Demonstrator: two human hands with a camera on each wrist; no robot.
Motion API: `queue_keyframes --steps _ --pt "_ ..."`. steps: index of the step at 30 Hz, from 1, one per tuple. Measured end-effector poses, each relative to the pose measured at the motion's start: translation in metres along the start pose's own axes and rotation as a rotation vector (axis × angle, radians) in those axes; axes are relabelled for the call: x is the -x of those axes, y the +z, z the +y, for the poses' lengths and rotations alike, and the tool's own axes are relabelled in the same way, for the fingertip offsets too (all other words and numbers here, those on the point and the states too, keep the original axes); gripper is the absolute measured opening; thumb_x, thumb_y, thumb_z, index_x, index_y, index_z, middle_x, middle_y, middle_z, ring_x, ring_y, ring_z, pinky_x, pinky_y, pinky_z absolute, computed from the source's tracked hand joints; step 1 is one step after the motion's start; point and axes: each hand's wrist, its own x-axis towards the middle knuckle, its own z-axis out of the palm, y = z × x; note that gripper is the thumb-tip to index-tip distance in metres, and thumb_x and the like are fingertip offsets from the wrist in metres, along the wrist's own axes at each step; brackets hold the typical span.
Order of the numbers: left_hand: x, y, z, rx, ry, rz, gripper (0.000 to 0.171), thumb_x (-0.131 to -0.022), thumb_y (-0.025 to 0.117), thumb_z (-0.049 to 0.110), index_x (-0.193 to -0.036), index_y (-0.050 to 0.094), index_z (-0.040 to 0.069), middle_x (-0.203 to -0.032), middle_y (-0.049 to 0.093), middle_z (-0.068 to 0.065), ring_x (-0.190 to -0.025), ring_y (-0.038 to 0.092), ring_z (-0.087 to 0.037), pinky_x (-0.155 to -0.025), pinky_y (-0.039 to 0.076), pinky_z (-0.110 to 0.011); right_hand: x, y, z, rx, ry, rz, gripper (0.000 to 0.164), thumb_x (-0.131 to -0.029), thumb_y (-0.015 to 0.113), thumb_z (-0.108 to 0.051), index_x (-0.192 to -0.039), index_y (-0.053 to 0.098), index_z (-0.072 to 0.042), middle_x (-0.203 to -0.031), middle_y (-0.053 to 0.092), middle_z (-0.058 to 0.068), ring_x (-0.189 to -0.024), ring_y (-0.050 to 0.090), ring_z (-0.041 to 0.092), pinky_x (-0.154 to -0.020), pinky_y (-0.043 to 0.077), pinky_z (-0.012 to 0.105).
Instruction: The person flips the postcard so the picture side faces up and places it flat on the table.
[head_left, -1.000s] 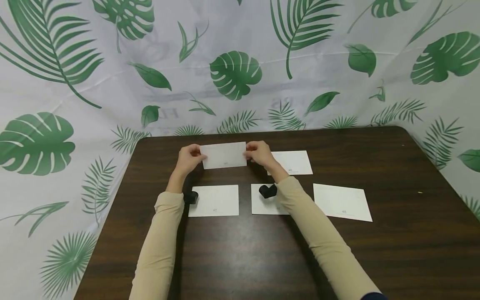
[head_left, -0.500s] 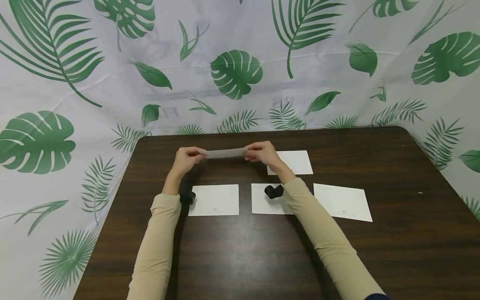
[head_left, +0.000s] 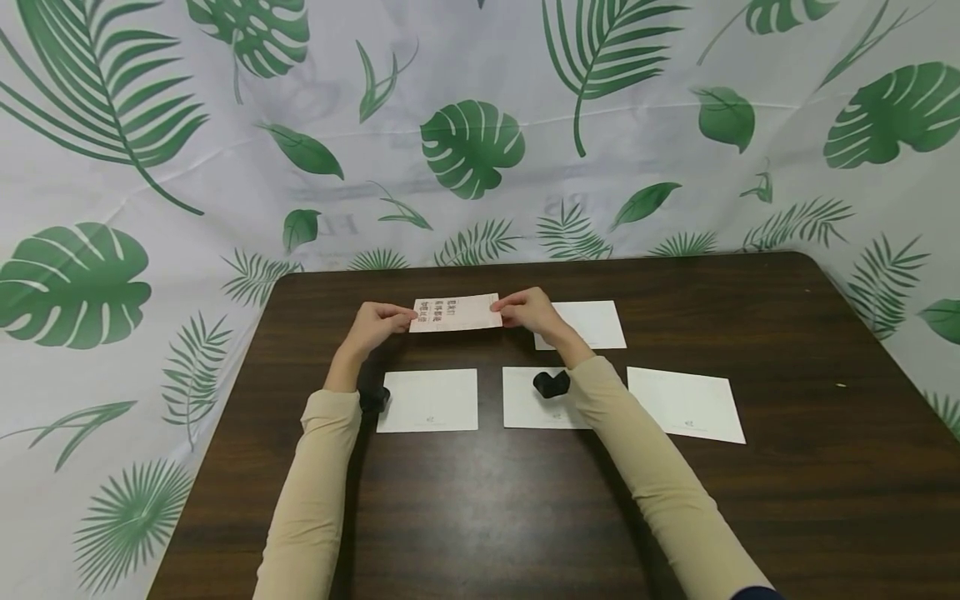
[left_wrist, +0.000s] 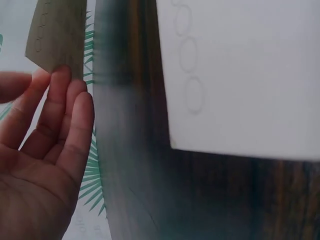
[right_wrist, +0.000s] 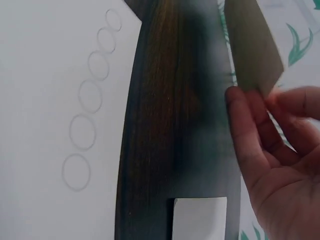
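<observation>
In the head view a pale pink postcard (head_left: 472, 313) with dark printed characters hangs above the far part of the table, tilted. My left hand (head_left: 372, 327) pinches its left edge and my right hand (head_left: 531, 313) its right edge, thumbs toward me. The left wrist view has the left hand (left_wrist: 47, 145) gripping the corner of the postcard (left_wrist: 57, 32), whose shaded underside bears a row of small ovals. From the right wrist, the right hand (right_wrist: 275, 140) holds the opposite end of the postcard (right_wrist: 252, 45). Below the left wrist lies a white card (head_left: 431, 402).
More white cards lie face down: one behind the right hand (head_left: 588, 323), one partly under the right wrist (head_left: 525, 412), one at the right (head_left: 686, 404). They rest on a dark wooden table (head_left: 465, 517). A leaf-patterned cloth (head_left: 480, 225) hangs behind the table's far edge.
The held postcard has flipped over between both hands, from its white side through nearly edge-on to its pink printed side. Both hands keep their grip; the cards on the table have not moved.
</observation>
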Motion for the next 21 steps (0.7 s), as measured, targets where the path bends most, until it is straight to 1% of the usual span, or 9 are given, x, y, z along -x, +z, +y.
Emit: queue_keyframes --steps 4,6,11,14,18,21 --pt "-0.003 0.002 -0.004 -0.092 -0.004 0.004 0.023 -0.088 0.064 0.009 -0.103 0.069 -0.008 -0.101 0.067 -0.024 -0.081 0.063 -0.022 -0.078 0.052 -0.037 0.0 0.0 0.0 0.083 0.014 -0.047 0.026 -0.088 0.065 -0.01 -0.11 0.067 0.002 -0.113 0.065 0.018 -0.091 0.066 0.024 -0.079 0.053 0.031" --pt "-0.003 0.004 -0.004 -0.126 -0.001 0.005 0.021 -0.087 0.066 0.008 -0.101 0.069 -0.007 -0.099 0.067 -0.022 -0.076 0.061 -0.019 -0.073 0.052 -0.033 0.0 0.001 0.001 0.118 0.007 -0.055 0.026 -0.086 0.067 -0.01 -0.11 0.068 0.001 -0.111 0.066 0.017 -0.087 0.067 0.02 -0.076 0.053 0.03" --pt "-0.003 0.009 -0.004 -0.204 0.0 0.005 0.018 -0.085 0.067 0.004 -0.098 0.07 -0.007 -0.092 0.068 -0.019 -0.068 0.057 -0.014 -0.063 0.049 -0.025 -0.001 0.003 0.002 0.157 -0.002 -0.044 0.025 -0.083 0.07 -0.006 -0.106 0.069 0.003 -0.106 0.068 0.017 -0.078 0.066 0.016 -0.072 0.054 0.029" --pt "-0.004 0.012 -0.004 -0.261 0.003 0.002 0.016 -0.083 0.067 0.003 -0.097 0.07 -0.006 -0.085 0.068 -0.017 -0.064 0.055 -0.012 -0.059 0.047 -0.023 -0.001 0.007 0.002 0.227 -0.016 -0.05 0.024 -0.081 0.071 -0.004 -0.103 0.07 0.003 -0.096 0.069 0.016 -0.07 0.065 0.013 -0.067 0.053 0.026" --pt "-0.005 0.016 -0.004 -0.329 0.037 -0.002 0.014 -0.081 0.068 0.001 -0.093 0.069 -0.006 -0.075 0.064 -0.012 -0.057 0.051 -0.011 -0.054 0.043 -0.022 -0.001 0.011 0.0 0.336 -0.055 -0.041 0.023 -0.078 0.072 -0.002 -0.1 0.071 0.003 -0.079 0.067 0.012 -0.058 0.059 0.011 -0.059 0.049 0.024" --pt "-0.007 0.019 -0.002 -0.378 0.061 0.001 0.012 -0.079 0.069 0.0 -0.088 0.068 -0.006 -0.07 0.061 -0.01 -0.057 0.048 -0.012 -0.052 0.04 -0.023 -0.001 0.013 -0.002 0.371 -0.053 -0.029 0.022 -0.077 0.072 0.0 -0.099 0.072 0.003 -0.072 0.064 0.009 -0.053 0.056 0.009 -0.057 0.047 0.023"
